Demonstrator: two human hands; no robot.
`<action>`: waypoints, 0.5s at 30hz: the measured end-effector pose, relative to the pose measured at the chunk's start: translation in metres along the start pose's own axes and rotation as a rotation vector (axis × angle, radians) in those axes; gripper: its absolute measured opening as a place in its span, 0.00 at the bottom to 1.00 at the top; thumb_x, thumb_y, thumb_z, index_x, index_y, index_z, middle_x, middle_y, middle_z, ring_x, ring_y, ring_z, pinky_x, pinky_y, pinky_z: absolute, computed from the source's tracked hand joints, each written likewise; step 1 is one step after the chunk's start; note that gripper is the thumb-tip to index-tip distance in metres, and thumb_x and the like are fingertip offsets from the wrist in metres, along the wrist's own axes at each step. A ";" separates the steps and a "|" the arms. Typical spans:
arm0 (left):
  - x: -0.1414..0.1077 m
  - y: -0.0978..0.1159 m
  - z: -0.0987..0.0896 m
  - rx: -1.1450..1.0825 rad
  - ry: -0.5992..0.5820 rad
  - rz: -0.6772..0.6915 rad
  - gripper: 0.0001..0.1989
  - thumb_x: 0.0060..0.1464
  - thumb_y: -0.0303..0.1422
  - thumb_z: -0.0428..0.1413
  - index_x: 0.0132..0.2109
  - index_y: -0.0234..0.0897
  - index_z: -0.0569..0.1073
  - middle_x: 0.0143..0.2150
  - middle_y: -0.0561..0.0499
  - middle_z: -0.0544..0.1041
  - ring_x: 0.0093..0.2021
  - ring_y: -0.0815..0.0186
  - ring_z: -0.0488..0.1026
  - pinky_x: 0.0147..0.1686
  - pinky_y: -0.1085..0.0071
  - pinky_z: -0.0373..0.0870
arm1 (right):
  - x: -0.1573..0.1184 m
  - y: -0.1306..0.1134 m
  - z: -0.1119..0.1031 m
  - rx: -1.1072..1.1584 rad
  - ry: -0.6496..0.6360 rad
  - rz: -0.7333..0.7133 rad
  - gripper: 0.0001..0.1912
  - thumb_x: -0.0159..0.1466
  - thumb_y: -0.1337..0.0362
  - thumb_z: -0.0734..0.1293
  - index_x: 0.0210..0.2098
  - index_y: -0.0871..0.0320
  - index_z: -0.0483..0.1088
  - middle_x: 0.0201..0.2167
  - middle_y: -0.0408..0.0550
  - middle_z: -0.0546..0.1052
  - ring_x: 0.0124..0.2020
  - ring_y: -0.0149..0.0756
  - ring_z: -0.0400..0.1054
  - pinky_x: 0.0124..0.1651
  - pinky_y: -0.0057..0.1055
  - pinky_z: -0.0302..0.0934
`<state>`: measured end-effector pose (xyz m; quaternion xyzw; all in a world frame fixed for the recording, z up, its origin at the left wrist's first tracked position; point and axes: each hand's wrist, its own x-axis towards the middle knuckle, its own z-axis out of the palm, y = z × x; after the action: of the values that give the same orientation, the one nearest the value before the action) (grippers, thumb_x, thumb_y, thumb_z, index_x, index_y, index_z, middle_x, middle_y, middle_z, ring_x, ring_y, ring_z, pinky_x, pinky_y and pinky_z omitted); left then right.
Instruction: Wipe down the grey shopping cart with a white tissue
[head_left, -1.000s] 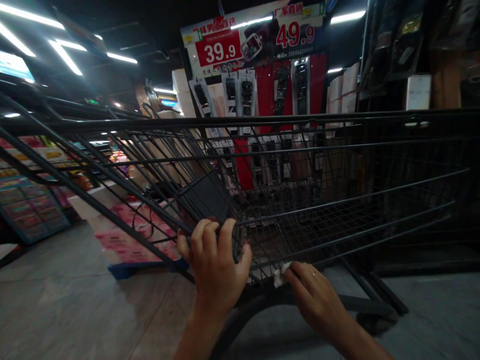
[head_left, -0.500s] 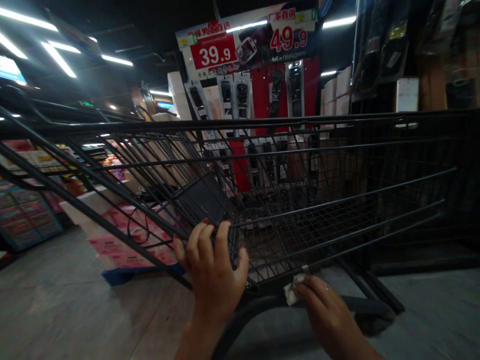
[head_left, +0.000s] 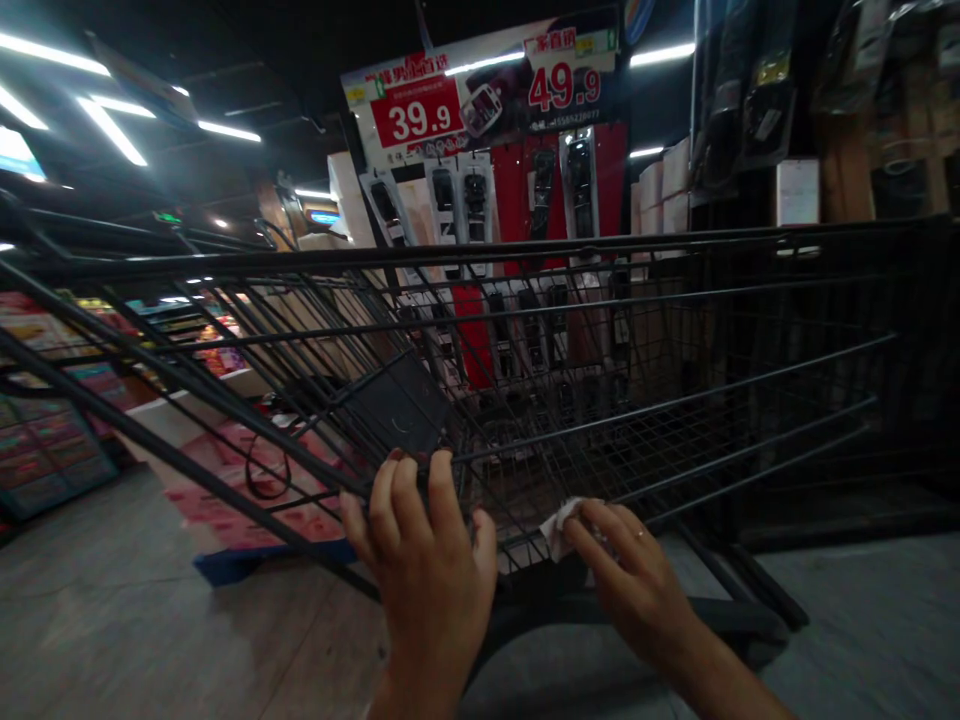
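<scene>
A dark wire shopping cart (head_left: 495,256) stands sideways across the view. My left hand (head_left: 429,545) is hooked with curled fingers over the bars at the lower corner of its basket, below a dark plastic panel (head_left: 401,405). My right hand (head_left: 637,575), with a ring on one finger, pinches a crumpled white tissue (head_left: 559,525). The tissue rests against the low wires near the basket's bottom edge. Part of it is hidden by my fingers.
Behind the cart, a rack holds packaged belts (head_left: 474,200) under a price sign (head_left: 480,90). Pink boxes (head_left: 225,460) sit on a blue pallet (head_left: 232,565) at left. More packaged goods (head_left: 769,100) hang at right. The floor (head_left: 150,620) is grey.
My right hand has moved up and to the left with the tissue, from the basket's lower frame onto the wires. My left hand keeps its place on the cart. The view shifted slightly.
</scene>
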<state>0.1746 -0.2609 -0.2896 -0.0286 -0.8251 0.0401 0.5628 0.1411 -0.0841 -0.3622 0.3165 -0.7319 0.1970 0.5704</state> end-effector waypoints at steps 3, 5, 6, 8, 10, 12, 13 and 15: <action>0.000 0.000 0.002 0.006 0.006 -0.024 0.27 0.51 0.31 0.55 0.59 0.34 0.61 0.56 0.35 0.65 0.61 0.44 0.59 0.60 0.36 0.46 | -0.008 0.000 -0.002 -0.014 -0.017 0.000 0.17 0.67 0.77 0.54 0.46 0.61 0.70 0.43 0.55 0.74 0.43 0.37 0.68 0.45 0.33 0.67; 0.000 0.001 0.002 0.043 0.005 -0.029 0.26 0.52 0.31 0.55 0.58 0.33 0.62 0.56 0.35 0.66 0.60 0.45 0.60 0.60 0.37 0.46 | -0.010 0.000 -0.003 -0.013 -0.023 0.001 0.17 0.67 0.76 0.54 0.46 0.62 0.70 0.42 0.54 0.74 0.42 0.37 0.68 0.45 0.33 0.67; 0.000 0.001 0.002 0.066 0.007 -0.023 0.25 0.52 0.32 0.55 0.57 0.33 0.62 0.55 0.35 0.66 0.60 0.45 0.61 0.60 0.38 0.47 | -0.013 0.000 -0.004 -0.014 -0.025 0.004 0.16 0.68 0.75 0.53 0.45 0.62 0.71 0.41 0.54 0.74 0.41 0.37 0.68 0.44 0.33 0.67; 0.001 0.001 0.003 0.101 0.021 -0.010 0.24 0.52 0.32 0.55 0.56 0.32 0.63 0.55 0.35 0.67 0.59 0.46 0.62 0.61 0.39 0.48 | -0.020 0.001 -0.005 -0.024 -0.018 0.008 0.16 0.68 0.73 0.54 0.43 0.62 0.71 0.39 0.54 0.75 0.40 0.36 0.68 0.42 0.31 0.67; 0.000 0.000 0.003 0.112 0.028 0.003 0.24 0.52 0.33 0.55 0.55 0.31 0.63 0.54 0.34 0.67 0.59 0.46 0.62 0.61 0.40 0.48 | -0.030 0.003 -0.006 -0.037 -0.007 0.008 0.16 0.68 0.74 0.54 0.43 0.61 0.72 0.38 0.54 0.75 0.40 0.36 0.68 0.42 0.30 0.66; 0.000 0.000 0.003 0.117 0.027 0.001 0.24 0.52 0.33 0.55 0.56 0.31 0.63 0.54 0.34 0.67 0.59 0.45 0.62 0.61 0.40 0.48 | -0.038 0.003 -0.006 -0.044 0.000 0.013 0.16 0.67 0.75 0.54 0.43 0.61 0.72 0.39 0.54 0.75 0.41 0.37 0.68 0.43 0.31 0.66; 0.000 0.000 0.003 0.119 0.022 -0.003 0.24 0.52 0.33 0.55 0.56 0.31 0.63 0.54 0.34 0.67 0.59 0.45 0.62 0.61 0.40 0.48 | -0.041 0.003 -0.005 -0.044 -0.002 0.019 0.16 0.67 0.75 0.54 0.44 0.61 0.71 0.39 0.54 0.75 0.42 0.37 0.68 0.43 0.31 0.66; 0.001 0.001 0.003 0.124 0.015 -0.010 0.24 0.53 0.33 0.54 0.56 0.31 0.63 0.55 0.33 0.67 0.60 0.45 0.61 0.61 0.40 0.48 | -0.047 0.001 -0.004 -0.039 -0.028 0.049 0.16 0.68 0.74 0.54 0.45 0.61 0.71 0.40 0.54 0.75 0.41 0.38 0.68 0.43 0.32 0.66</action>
<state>0.1713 -0.2599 -0.2900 0.0104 -0.8170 0.0880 0.5698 0.1500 -0.0695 -0.4063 0.2901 -0.7509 0.1920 0.5613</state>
